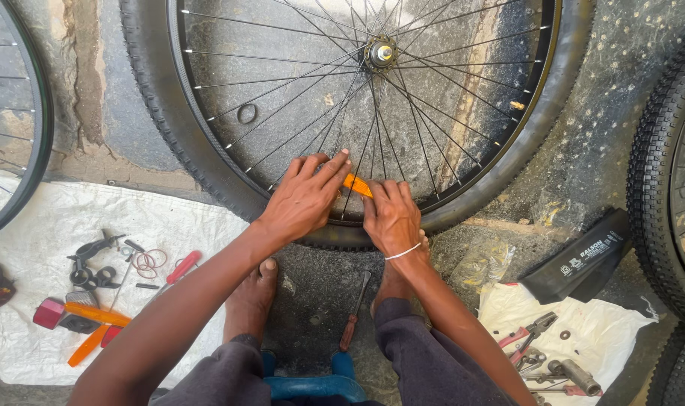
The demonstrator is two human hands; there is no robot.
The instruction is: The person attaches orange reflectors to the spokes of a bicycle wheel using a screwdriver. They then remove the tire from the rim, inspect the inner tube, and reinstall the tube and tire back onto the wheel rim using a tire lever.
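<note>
A bicycle wheel [207,143] with a black tyre, black rim and thin spokes lies flat on the ground in front of me. My left hand [305,199] rests on the near part of the rim, fingers spread toward an orange tyre lever [357,185]. My right hand [391,218] grips the lever's lower end, which is wedged at the rim edge. The wheel hub [381,53] sits at the top centre.
A white cloth [57,225] at left carries black tools, a red-handled tool [183,266] and orange reflectors [94,314]. A screwdriver [355,310] lies between my bare feet. Another cloth at right holds pliers [534,331]. A black folded tube [583,259] and more wheels [662,173] lie around.
</note>
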